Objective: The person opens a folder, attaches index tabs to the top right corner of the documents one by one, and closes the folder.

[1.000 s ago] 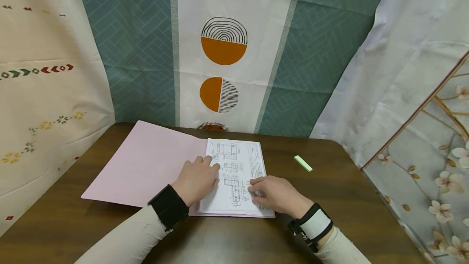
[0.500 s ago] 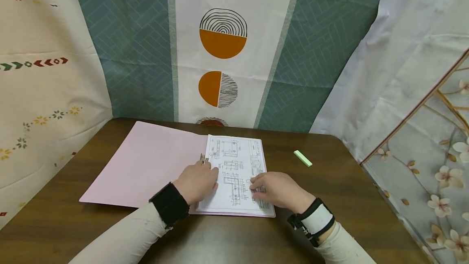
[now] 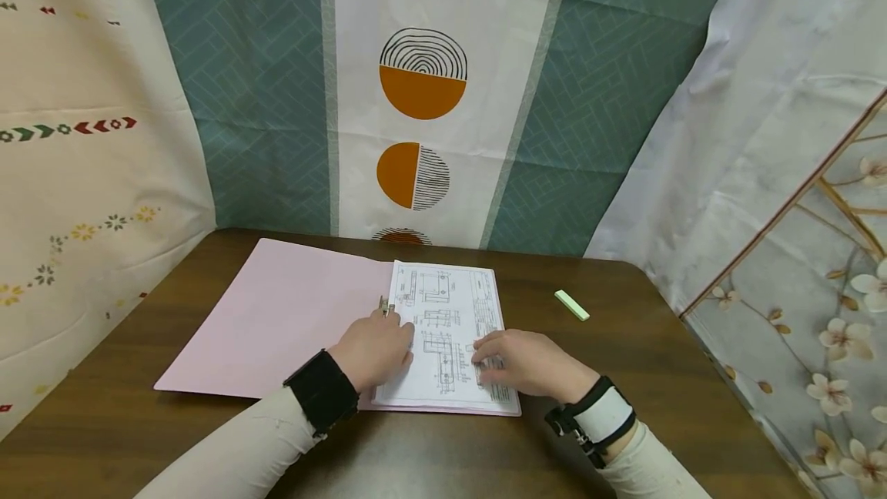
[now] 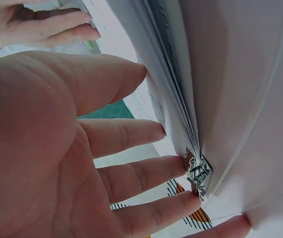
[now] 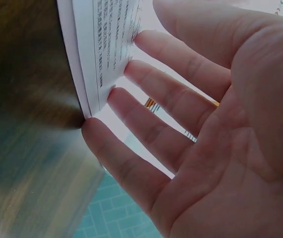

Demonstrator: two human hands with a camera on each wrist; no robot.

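Note:
A pink folder (image 3: 305, 314) lies spread out on the table, its cover turned to the left. On its right half rests a stack of papers (image 3: 423, 360), the top sheet printed with technical drawings. A metal clip (image 4: 198, 171) sits at the stack's left edge, by the fold. My left hand (image 3: 374, 345) touches that edge, its fingers extended and spread; in the left wrist view some fingertips are right at the clip. My right hand (image 3: 520, 360) rests its fingertips on the sheet's right side, and one fingertip (image 5: 93, 126) is at the folder's edge.
A light green stick-like block (image 3: 571, 305) lies on the brown table (image 3: 596, 376), right of the folder. A patterned curtain (image 3: 270, 98) hangs behind the table's back edge, with more cloth (image 3: 797, 252) on the right side.
My left hand has drawn slightly back toward me along the paper's edge, so the metal clip shows beyond its fingers. The right hand stays almost in place on the sheet.

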